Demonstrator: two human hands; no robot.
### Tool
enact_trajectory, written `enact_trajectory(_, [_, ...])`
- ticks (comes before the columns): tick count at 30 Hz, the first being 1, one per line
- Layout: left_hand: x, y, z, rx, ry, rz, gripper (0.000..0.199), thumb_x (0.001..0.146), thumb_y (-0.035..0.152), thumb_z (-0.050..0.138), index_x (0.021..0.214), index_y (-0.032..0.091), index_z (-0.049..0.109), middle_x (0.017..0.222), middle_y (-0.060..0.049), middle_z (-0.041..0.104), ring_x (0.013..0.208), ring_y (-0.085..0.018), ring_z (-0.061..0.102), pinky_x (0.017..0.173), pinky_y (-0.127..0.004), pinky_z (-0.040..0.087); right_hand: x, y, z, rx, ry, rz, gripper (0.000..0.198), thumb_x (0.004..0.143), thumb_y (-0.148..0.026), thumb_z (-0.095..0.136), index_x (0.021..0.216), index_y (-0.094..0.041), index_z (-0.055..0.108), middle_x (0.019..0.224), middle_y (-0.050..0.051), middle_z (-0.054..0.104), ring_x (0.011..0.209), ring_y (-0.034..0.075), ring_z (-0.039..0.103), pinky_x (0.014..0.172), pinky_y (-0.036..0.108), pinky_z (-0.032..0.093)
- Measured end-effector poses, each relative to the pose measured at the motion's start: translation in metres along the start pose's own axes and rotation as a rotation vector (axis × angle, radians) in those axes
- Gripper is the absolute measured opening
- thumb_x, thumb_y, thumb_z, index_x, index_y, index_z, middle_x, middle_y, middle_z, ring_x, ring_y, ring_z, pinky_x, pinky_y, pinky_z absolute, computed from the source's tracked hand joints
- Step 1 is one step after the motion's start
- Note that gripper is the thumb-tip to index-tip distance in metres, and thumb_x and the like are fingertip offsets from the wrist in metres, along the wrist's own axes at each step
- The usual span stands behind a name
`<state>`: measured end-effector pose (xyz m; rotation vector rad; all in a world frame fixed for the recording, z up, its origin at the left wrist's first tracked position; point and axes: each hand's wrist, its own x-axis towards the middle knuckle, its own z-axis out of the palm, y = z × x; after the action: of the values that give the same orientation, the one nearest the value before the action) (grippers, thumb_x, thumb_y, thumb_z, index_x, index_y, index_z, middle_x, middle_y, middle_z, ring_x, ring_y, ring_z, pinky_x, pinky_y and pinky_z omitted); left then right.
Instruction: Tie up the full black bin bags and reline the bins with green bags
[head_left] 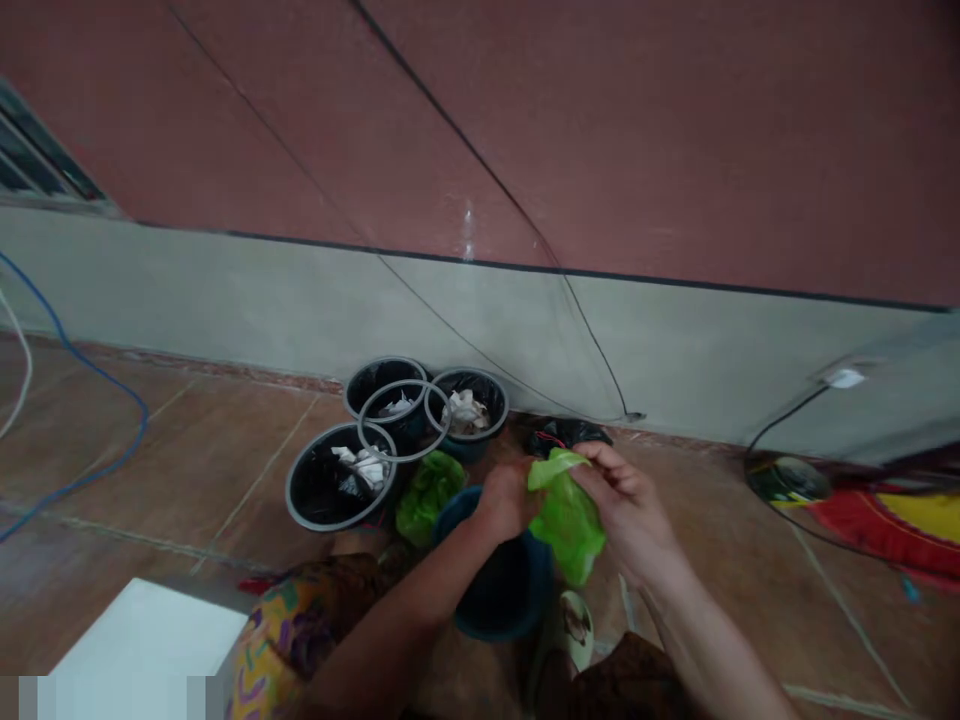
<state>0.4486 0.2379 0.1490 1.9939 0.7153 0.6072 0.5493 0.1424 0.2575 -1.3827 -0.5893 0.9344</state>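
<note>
A light green plastic bag [568, 525] hangs between my two hands, above the right rim of a dark blue bin [541, 590]. My left hand [511, 500] is closed at the bag's left edge; its fingertips are partly hidden. My right hand [626, 500] pinches the bag's upper right side between thumb and fingers. The blue bin stands upright between my feet, its inside dark. Another crumpled green plastic bag [431, 495] lies just left of that bin.
Three bins with black liners and white waste, the front one [292, 500] nearest, stand at left. A loose grey ring [405, 459] lies across them. A black bag [566, 433] sits by the wall. A blue hose [105, 375], a black cable [776, 425] and a white surface [142, 640] are around.
</note>
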Motion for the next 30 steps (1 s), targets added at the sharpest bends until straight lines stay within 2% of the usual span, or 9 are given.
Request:
enact_trajectory(2, [-0.010, 0.003, -0.004, -0.006, 0.070, -0.094, 0.025, 0.079, 0.017, 0.060, 0.101, 0.016, 0.072, 0.097, -0.006, 0.074, 0.092, -0.022, 0.068, 0.086, -0.032, 0.053, -0.013, -0.011, -0.008, -0.030, 0.000, -0.024, 0.040, 0.063, -0.048, 0.080, 0.081, -0.019, 0.060, 0.060, -0.004, 0.060, 0.047, 0.008, 0.049, 0.044, 0.019, 0.037])
enact_trajectory(5, [-0.034, -0.005, -0.022, 0.083, 0.210, -0.244, 0.036, 0.072, 0.006, 0.059, 0.106, 0.014, 0.071, 0.100, -0.008, 0.074, 0.092, -0.021, 0.068, 0.085, -0.030, 0.051, -0.024, -0.010, -0.032, -0.191, -0.026, -0.083, 0.035, 0.067, -0.046, 0.076, 0.083, -0.019, 0.061, 0.065, -0.002, 0.063, 0.050, 0.010, 0.052, 0.048, 0.021, 0.040])
enact_trajectory(7, [-0.050, -0.014, -0.039, 0.182, 0.238, -0.317, 0.042, 0.071, 0.002, 0.057, 0.109, 0.014, 0.070, 0.102, -0.008, 0.074, 0.095, -0.022, 0.068, 0.089, -0.031, 0.050, -0.027, 0.002, -0.052, -0.401, -0.044, -0.147, 0.030, 0.068, -0.041, 0.073, 0.086, -0.019, 0.063, 0.069, 0.000, 0.066, 0.056, 0.013, 0.057, 0.053, 0.024, 0.043])
enact_trajectory(11, [-0.079, -0.031, -0.072, 0.230, 0.234, -0.452, 0.036, 0.072, 0.008, 0.062, 0.106, 0.016, 0.071, 0.099, -0.007, 0.075, 0.094, -0.021, 0.068, 0.086, -0.030, 0.050, -0.031, 0.037, -0.086, -0.906, -0.012, -0.227, 0.018, 0.072, -0.026, 0.061, 0.087, -0.021, 0.069, 0.079, 0.001, 0.070, 0.068, 0.015, 0.062, 0.063, 0.025, 0.044])
enact_trajectory(16, [-0.110, -0.050, -0.099, 0.156, 0.281, -0.536, 0.029, 0.068, 0.015, 0.066, 0.096, 0.017, 0.073, 0.091, -0.005, 0.075, 0.087, -0.021, 0.069, 0.080, -0.029, 0.052, -0.035, 0.071, -0.112, -1.144, 0.080, -0.203, 0.036, 0.069, -0.013, 0.050, 0.097, -0.022, 0.070, 0.094, 0.004, 0.073, 0.081, 0.018, 0.067, 0.073, 0.026, 0.047])
enact_trajectory(19, [-0.132, -0.063, -0.105, 0.027, 0.292, -0.588, 0.032, 0.062, 0.015, 0.066, 0.093, 0.016, 0.072, 0.085, -0.003, 0.075, 0.080, -0.020, 0.068, 0.073, -0.028, 0.052, -0.042, 0.092, -0.125, -1.146, 0.184, -0.185, 0.042, 0.066, -0.012, 0.047, 0.099, -0.020, 0.071, 0.102, 0.008, 0.074, 0.087, 0.021, 0.069, 0.077, 0.029, 0.048])
enact_trajectory(24, [-0.172, -0.076, -0.091, -0.353, 0.397, -0.696, 0.036, 0.055, 0.028, 0.075, 0.087, 0.013, 0.071, 0.077, -0.003, 0.072, 0.070, -0.018, 0.066, 0.067, -0.029, 0.052, -0.068, 0.143, -0.136, -0.927, 0.232, 0.060, 0.043, 0.065, -0.022, 0.045, 0.100, -0.018, 0.071, 0.085, 0.008, 0.075, 0.075, 0.024, 0.069, 0.068, 0.031, 0.051])
enact_trajectory(27, [-0.189, -0.071, -0.069, -0.542, 0.303, -0.715, 0.042, 0.052, 0.039, 0.082, 0.083, 0.013, 0.071, 0.076, -0.004, 0.072, 0.069, -0.019, 0.066, 0.069, -0.031, 0.053, -0.084, 0.170, -0.131, -0.773, 0.157, 0.128, 0.037, 0.066, -0.030, 0.048, 0.092, -0.018, 0.072, 0.073, 0.006, 0.073, 0.064, 0.023, 0.067, 0.060, 0.031, 0.051])
enact_trajectory(30, [-0.197, -0.067, -0.050, -0.611, 0.252, -0.742, 0.039, 0.054, 0.043, 0.082, 0.076, 0.013, 0.071, 0.072, -0.004, 0.072, 0.067, -0.020, 0.066, 0.067, -0.032, 0.053, -0.088, 0.181, -0.125, -0.708, 0.102, 0.133, 0.033, 0.064, -0.033, 0.053, 0.088, -0.020, 0.072, 0.073, 0.005, 0.073, 0.066, 0.023, 0.068, 0.061, 0.032, 0.053])
